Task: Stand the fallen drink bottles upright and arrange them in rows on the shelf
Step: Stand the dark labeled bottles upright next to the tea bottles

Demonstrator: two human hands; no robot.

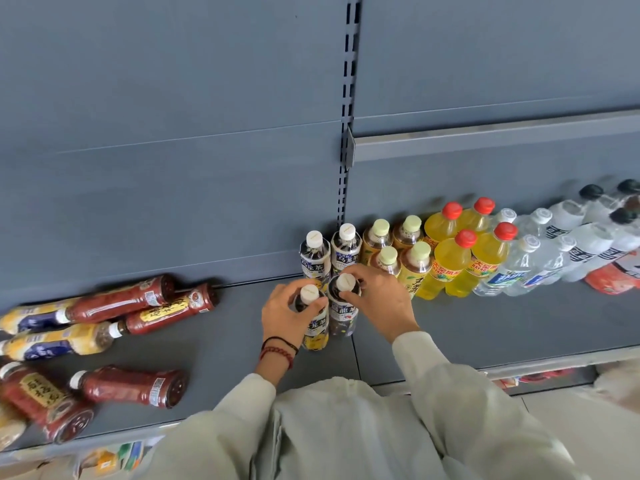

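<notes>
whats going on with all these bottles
A person is tidying a grey metal shelf. The left hand grips one upright dark tea bottle with a white cap, the right hand grips its twin beside it, in front of two matching bottles. Rows stand upright to the right; red-brown bottles and yellow ones lie fallen on the left.

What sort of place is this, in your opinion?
Probably a shop aisle. The grey metal shelf has a slotted upright behind it, and drinks stand in rows sorted by kind, such as the yellow drinks and the water bottles. The left hand and right hand each grip a tea bottle.
</notes>
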